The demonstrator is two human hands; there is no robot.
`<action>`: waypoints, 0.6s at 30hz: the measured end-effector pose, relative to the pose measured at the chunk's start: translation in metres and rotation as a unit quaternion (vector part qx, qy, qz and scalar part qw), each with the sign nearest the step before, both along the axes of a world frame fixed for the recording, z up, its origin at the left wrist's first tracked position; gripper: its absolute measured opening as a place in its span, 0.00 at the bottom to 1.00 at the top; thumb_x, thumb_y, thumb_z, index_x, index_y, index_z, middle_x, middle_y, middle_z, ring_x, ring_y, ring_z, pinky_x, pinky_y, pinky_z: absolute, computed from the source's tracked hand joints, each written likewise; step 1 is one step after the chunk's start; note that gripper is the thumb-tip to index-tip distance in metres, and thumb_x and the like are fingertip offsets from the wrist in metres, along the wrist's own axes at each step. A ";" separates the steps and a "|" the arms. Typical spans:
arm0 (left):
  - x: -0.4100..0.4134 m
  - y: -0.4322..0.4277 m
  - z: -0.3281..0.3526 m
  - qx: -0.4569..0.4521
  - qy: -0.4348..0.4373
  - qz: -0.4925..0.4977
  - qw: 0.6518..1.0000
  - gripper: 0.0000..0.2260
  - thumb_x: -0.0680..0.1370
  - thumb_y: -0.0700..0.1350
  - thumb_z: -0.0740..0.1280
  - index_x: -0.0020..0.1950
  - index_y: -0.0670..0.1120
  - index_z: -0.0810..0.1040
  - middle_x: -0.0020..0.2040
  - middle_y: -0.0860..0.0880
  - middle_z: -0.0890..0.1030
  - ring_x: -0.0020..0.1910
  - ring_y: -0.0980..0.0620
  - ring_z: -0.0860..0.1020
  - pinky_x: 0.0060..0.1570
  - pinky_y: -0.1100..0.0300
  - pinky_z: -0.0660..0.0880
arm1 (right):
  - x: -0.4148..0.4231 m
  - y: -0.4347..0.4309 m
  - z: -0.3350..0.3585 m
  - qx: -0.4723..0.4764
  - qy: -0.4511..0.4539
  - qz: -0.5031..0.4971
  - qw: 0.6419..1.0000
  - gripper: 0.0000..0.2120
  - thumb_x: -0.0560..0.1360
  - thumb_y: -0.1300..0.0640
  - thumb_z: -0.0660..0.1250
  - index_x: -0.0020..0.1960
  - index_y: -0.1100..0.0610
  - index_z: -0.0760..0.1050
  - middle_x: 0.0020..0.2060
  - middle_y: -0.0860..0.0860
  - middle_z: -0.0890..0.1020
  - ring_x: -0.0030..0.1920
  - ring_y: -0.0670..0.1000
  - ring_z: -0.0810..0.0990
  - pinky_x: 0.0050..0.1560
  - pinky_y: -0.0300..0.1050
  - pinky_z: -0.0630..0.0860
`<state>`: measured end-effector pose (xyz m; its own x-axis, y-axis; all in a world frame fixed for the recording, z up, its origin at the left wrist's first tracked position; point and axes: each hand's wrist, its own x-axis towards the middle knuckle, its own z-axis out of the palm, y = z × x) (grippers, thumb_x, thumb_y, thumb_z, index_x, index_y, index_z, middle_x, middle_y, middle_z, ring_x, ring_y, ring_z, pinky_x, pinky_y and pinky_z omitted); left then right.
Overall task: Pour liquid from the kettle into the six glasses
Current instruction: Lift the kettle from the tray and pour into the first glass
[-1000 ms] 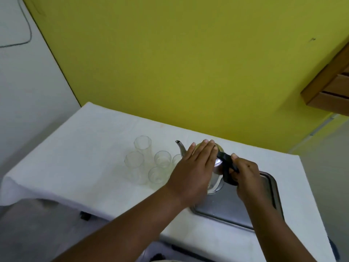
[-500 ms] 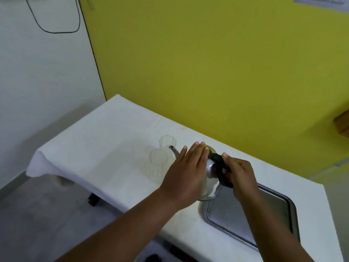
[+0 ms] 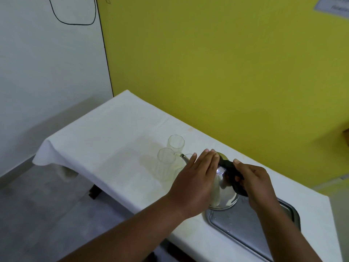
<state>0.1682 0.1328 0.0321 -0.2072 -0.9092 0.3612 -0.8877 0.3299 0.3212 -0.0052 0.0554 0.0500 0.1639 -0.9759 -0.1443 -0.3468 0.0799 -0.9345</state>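
the right hand [image 3: 254,184] grips the kettle [image 3: 224,190] by its black handle [image 3: 231,173]. the left hand [image 3: 196,178] lies flat, fingers together, on its lid, spout [image 3: 184,157] over the glasses [image 3: 166,157].

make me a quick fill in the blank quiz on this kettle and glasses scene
1. The right hand holds the kettle by its black ____.
2. The left hand lies flat over the kettle's ____.
3. The spout points toward the clear ____.
4. Under the right hand sits a metal ____.

Missing words: handle; lid; glasses; tray
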 end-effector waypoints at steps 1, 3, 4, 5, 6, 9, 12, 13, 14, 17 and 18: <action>-0.001 0.001 0.000 -0.003 0.002 -0.001 1.000 0.31 0.72 0.41 0.49 0.75 0.35 0.58 0.75 0.37 0.61 0.76 0.40 0.56 0.71 0.42 0.59 | -0.002 0.001 0.001 -0.005 0.006 0.004 1.000 0.33 0.71 0.40 0.65 0.38 0.74 0.80 0.31 0.68 0.84 0.29 0.54 0.70 0.36 0.47 0.65; -0.003 0.002 0.001 -0.007 0.004 -0.001 1.000 0.31 0.71 0.41 0.48 0.75 0.35 0.58 0.75 0.37 0.61 0.76 0.40 0.56 0.71 0.43 0.59 | -0.004 0.001 0.003 -0.009 0.015 0.007 1.000 0.34 0.70 0.39 0.65 0.38 0.74 0.80 0.31 0.69 0.84 0.29 0.54 0.70 0.36 0.47 0.65; -0.003 0.002 0.002 -0.008 0.006 -0.002 1.000 0.31 0.71 0.41 0.49 0.75 0.35 0.58 0.75 0.37 0.61 0.76 0.40 0.56 0.71 0.43 0.59 | -0.005 0.001 0.004 -0.008 0.018 0.007 1.000 0.35 0.69 0.38 0.65 0.38 0.74 0.80 0.31 0.69 0.84 0.29 0.54 0.70 0.36 0.47 0.65; -0.004 0.003 0.002 -0.008 0.006 -0.003 1.000 0.31 0.71 0.40 0.49 0.75 0.35 0.57 0.76 0.37 0.61 0.76 0.40 0.56 0.71 0.43 0.59 | -0.005 0.001 0.005 -0.007 0.020 0.005 1.000 0.35 0.69 0.38 0.65 0.38 0.74 0.80 0.31 0.69 0.84 0.29 0.54 0.70 0.35 0.46 0.65; -0.004 0.003 0.003 -0.009 0.007 -0.003 1.000 0.32 0.70 0.40 0.50 0.75 0.35 0.57 0.76 0.37 0.60 0.76 0.40 0.55 0.71 0.43 0.59 | -0.006 0.001 0.005 -0.005 0.022 0.000 1.000 0.36 0.68 0.37 0.65 0.39 0.74 0.80 0.31 0.69 0.84 0.29 0.54 0.69 0.35 0.46 0.64; -0.004 0.005 0.006 -0.012 0.010 -0.003 1.000 0.32 0.70 0.40 0.52 0.75 0.35 0.57 0.76 0.37 0.60 0.76 0.40 0.55 0.71 0.43 0.59 | -0.007 -0.001 0.007 -0.003 0.033 -0.007 0.999 0.37 0.67 0.35 0.65 0.37 0.73 0.80 0.32 0.72 0.82 0.28 0.53 0.68 0.35 0.48 0.63; -0.003 0.006 0.008 -0.014 0.017 -0.003 1.000 0.33 0.70 0.38 0.57 0.76 0.36 0.56 0.76 0.38 0.60 0.76 0.41 0.54 0.72 0.44 0.58 | -0.006 -0.002 0.009 -0.004 0.049 -0.010 0.999 0.37 0.67 0.34 0.65 0.37 0.72 0.80 0.34 0.75 0.80 0.28 0.54 0.67 0.36 0.50 0.62; -0.003 0.006 0.009 -0.015 0.019 -0.004 1.000 0.33 0.70 0.37 0.60 0.76 0.36 0.56 0.76 0.38 0.60 0.76 0.41 0.54 0.72 0.44 0.58 | -0.006 -0.001 0.010 -0.005 0.051 -0.011 0.999 0.37 0.67 0.33 0.65 0.37 0.72 0.80 0.34 0.76 0.79 0.28 0.54 0.67 0.36 0.50 0.62; -0.003 0.006 0.009 -0.016 0.023 -0.005 1.000 0.34 0.70 0.36 0.62 0.76 0.36 0.56 0.76 0.38 0.60 0.76 0.41 0.54 0.72 0.44 0.58 | -0.005 -0.001 0.011 -0.004 0.051 -0.011 0.999 0.38 0.67 0.33 0.65 0.37 0.73 0.79 0.35 0.76 0.79 0.28 0.54 0.66 0.36 0.50 0.62; -0.001 0.007 0.011 -0.019 0.029 -0.006 0.999 0.35 0.69 0.35 0.63 0.76 0.36 0.57 0.76 0.38 0.60 0.76 0.41 0.54 0.72 0.44 0.58 | -0.003 0.000 0.014 -0.003 0.048 -0.009 0.999 0.38 0.67 0.33 0.66 0.38 0.73 0.79 0.34 0.76 0.80 0.27 0.54 0.66 0.34 0.48 0.61; -0.001 0.008 0.011 -0.019 0.031 -0.006 0.999 0.35 0.69 0.35 0.63 0.76 0.36 0.57 0.76 0.38 0.60 0.76 0.41 0.54 0.72 0.44 0.58 | -0.003 0.000 0.015 -0.003 0.046 -0.010 0.999 0.38 0.66 0.34 0.66 0.38 0.73 0.79 0.34 0.76 0.80 0.27 0.53 0.65 0.33 0.46 0.61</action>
<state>0.1671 0.1403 0.0434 -0.1947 -0.8923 0.4073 -0.8625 0.3535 0.3622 -0.0079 0.0552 0.0646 0.1315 -0.9797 -0.1514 -0.4299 0.0812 -0.8992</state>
